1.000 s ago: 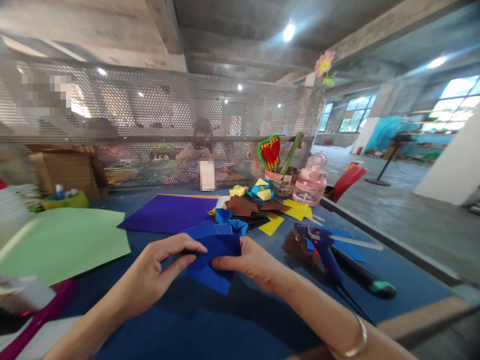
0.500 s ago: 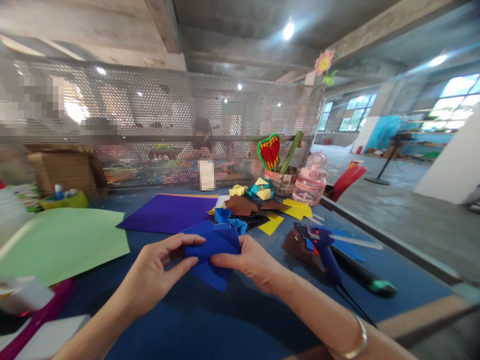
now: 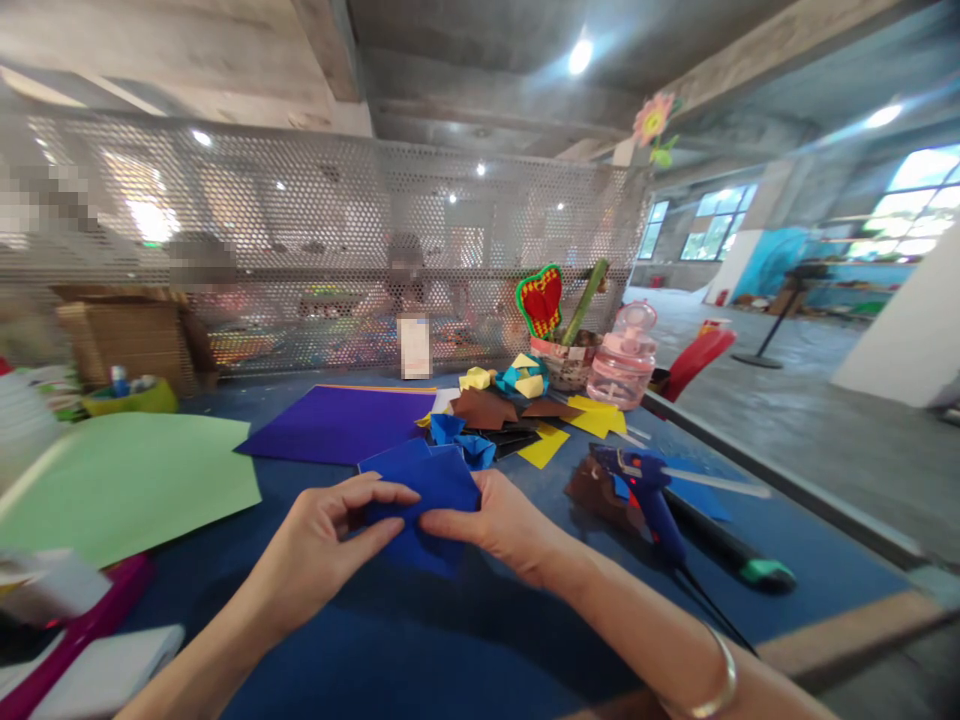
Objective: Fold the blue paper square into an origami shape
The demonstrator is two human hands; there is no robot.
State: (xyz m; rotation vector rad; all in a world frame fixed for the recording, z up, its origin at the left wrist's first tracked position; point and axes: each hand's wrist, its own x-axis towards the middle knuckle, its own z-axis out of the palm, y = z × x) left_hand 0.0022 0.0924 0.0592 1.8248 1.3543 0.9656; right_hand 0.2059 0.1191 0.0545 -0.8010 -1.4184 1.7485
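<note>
Both my hands pinch a folded piece of blue paper point(image 3: 431, 490) just above the blue table top point(image 3: 420, 640). My left hand point(image 3: 330, 535) grips its left side between thumb and forefinger. My right hand point(image 3: 495, 520) holds its right edge, thumb below and fingers over the top. A bangle sits on my right wrist. Right of my hands lies a blue glue gun point(image 3: 649, 495) with its black cord running toward me.
A purple sheet point(image 3: 337, 420) and a light green sheet point(image 3: 127, 480) lie at the left. Folded paper scraps point(image 3: 510, 415) in brown, yellow and blue pile up behind, beside a pink jar point(image 3: 622, 360) and a red heart ornament point(image 3: 540, 300). A perforated metal screen point(image 3: 315, 250) closes the far edge, with people behind it.
The blue paper has been folded smaller and drawn up between my fingers; its lower point hangs less far down. Both hands stay in nearly the same place.
</note>
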